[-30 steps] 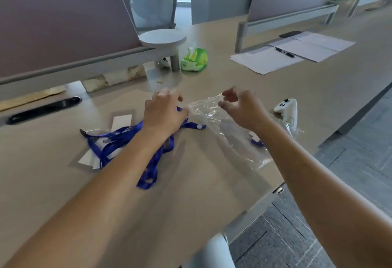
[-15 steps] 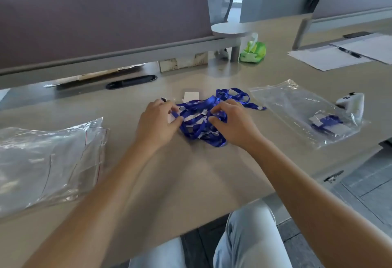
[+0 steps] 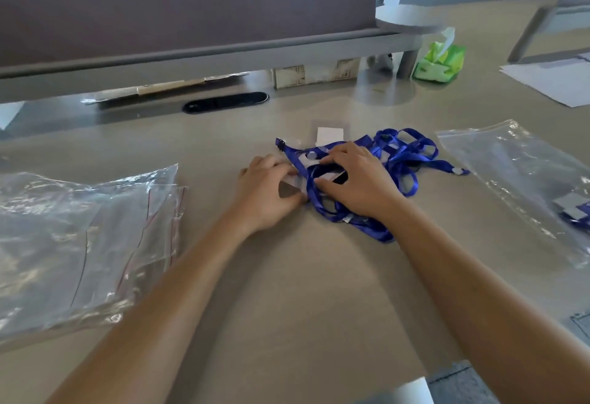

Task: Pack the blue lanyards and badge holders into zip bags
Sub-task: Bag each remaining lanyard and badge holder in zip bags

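The tangled pile of blue fabric lanyards [image 3: 396,160] with clear plastic badge holders [image 3: 329,135] lies on the beige laminate desk [image 3: 287,292], and serves as the reference point below.

The left hand [image 3: 266,194] rests at the left edge of the pile, fingers curled onto a clear holder there; whether it pinches the holder or only presses it cannot be told. The right hand [image 3: 357,181] lies on top of the pile, fingers bent over the blue straps and white card inserts, with no closed grasp visible.

Left of the pile, well apart: a stack of empty clear zip bags with red seal lines [image 3: 79,244].

Right of the pile: one clear zip bag [image 3: 517,173] lying flat, already containing a blue lanyard and holder.

Beyond the pile, to the right: a green tissue pack [image 3: 439,63].
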Motion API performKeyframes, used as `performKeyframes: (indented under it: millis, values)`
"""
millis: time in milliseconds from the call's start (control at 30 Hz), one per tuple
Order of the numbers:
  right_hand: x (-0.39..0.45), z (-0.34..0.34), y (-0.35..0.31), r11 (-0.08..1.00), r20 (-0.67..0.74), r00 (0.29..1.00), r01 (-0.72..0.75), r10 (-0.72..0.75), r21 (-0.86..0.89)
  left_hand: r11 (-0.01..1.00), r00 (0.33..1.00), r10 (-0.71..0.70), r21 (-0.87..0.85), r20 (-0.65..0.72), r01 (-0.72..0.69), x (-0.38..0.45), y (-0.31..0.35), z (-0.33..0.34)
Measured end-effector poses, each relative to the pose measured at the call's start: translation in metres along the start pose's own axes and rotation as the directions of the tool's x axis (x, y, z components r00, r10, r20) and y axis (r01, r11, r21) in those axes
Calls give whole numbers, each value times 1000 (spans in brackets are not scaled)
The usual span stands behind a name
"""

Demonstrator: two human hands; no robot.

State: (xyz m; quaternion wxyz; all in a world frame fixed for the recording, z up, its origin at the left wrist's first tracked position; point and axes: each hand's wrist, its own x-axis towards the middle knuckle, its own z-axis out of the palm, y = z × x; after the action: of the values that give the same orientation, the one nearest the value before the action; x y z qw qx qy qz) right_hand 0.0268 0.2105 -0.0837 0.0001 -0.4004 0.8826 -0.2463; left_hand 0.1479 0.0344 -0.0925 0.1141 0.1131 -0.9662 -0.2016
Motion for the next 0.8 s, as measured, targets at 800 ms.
performKeyframes:
  millis: [800]
  values:
    - [-23, -20, 7, 958, -162, 977, 172, -136, 230, 942, 911, 331, 141, -247, -304, 0, 0, -9]
